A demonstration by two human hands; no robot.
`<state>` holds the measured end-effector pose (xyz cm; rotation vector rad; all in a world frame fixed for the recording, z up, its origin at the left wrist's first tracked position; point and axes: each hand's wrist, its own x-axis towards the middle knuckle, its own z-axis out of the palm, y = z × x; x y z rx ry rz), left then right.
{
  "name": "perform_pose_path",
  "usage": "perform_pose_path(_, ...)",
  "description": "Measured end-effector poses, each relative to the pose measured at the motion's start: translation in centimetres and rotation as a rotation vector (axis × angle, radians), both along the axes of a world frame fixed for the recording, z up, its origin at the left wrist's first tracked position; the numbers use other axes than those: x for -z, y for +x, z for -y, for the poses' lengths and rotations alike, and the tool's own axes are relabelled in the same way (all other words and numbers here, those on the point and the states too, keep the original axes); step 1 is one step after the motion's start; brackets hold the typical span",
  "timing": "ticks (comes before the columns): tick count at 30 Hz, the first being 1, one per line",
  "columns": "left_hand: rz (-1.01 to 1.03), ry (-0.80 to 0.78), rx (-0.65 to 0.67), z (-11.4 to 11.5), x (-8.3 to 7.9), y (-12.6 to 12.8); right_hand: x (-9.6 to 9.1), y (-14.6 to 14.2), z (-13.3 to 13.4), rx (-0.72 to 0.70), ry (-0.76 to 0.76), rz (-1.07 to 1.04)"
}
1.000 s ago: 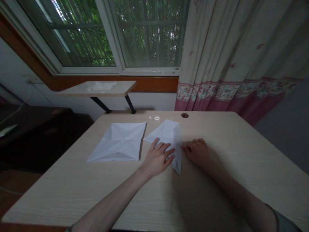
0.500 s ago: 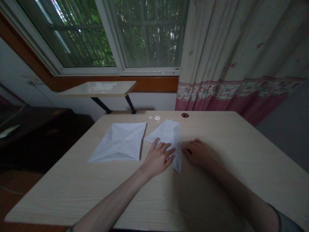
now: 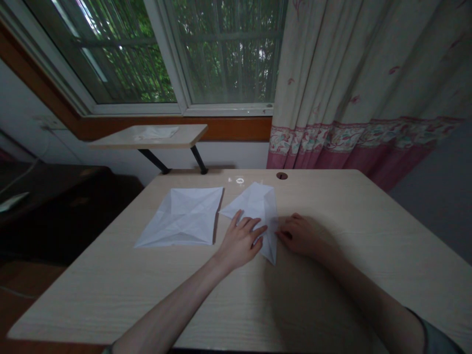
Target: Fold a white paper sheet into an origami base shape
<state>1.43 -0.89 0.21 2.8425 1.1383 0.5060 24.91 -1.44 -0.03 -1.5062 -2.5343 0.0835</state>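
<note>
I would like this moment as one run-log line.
left hand: spread on folded paper; right hand: at paper's right edge; creased sheet: left of paper, on desk

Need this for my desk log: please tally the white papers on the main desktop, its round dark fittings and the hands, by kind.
White papers: 2, the left sheet and the folded sheet
Round dark fitting: 1
Hands: 2, the left hand and the right hand
Total: 5
</note>
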Motion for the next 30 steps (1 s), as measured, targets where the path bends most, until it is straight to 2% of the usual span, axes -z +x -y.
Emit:
perform_pose_path(15, -0.008, -0.009, -0.001, 0.0, -0.1, 0.1, -1.9, -0.4, 0.8, -0.099, -0.114, -0.038)
perform_pose_path(30, 0.004, -0.017, -0.004, 0.0, 0.1, 0.0, -1.6, -0.8, 1.5, -0.202, -0.207, -0.157)
